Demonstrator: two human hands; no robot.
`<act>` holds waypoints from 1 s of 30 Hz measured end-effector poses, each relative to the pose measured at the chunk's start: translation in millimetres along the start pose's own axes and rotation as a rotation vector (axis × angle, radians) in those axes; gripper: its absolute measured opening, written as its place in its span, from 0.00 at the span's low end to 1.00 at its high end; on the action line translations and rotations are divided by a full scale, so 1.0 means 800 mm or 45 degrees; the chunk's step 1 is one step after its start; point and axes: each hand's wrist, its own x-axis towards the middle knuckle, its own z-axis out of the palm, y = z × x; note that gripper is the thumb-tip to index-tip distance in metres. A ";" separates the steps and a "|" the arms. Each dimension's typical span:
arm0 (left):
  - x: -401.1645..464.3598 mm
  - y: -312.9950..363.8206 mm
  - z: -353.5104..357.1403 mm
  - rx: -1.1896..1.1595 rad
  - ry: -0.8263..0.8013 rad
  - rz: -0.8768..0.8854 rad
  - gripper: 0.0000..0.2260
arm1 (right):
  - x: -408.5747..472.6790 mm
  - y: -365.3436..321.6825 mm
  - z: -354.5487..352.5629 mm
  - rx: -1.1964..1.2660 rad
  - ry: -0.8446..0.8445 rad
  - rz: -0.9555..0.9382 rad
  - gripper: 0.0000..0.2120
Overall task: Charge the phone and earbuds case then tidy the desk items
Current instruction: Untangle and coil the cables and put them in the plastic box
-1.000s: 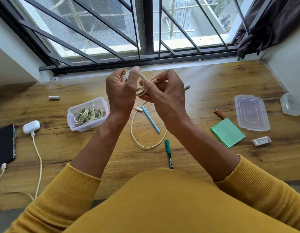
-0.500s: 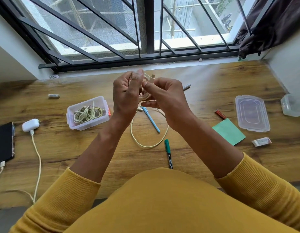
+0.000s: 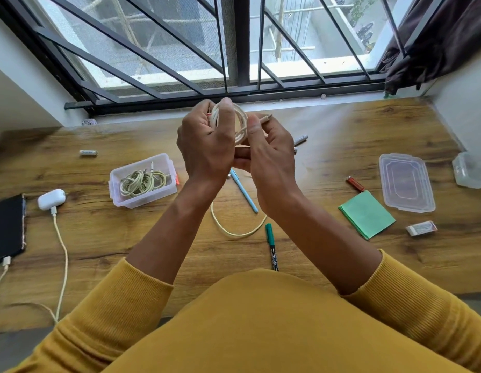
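Cream cable [image 3: 240,122] coiled in gripping left hand [image 3: 207,146], right hand [image 3: 269,160] pinching its plug end, both above mid-desk [image 3: 99,238], slack looping toward near edge, pens beside.

Both hands [image 3: 207,146] [image 3: 269,157] raised together, fingers [image 3: 225,114] apparently curled.

Bright daylight through the window [image 3: 234,44]; wide-angle edges bend.

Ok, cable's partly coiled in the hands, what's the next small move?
Probably wind on another loop: the left hand grips the coil, the right hand pinches the cable near its plug, and a slack length lies on the desk. The open box already holds coiled cables.
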 end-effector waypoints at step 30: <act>-0.024 -0.026 -0.048 -0.950 -0.627 -0.442 0.08 | 0.023 -0.001 -0.035 -0.248 0.199 -0.217 0.08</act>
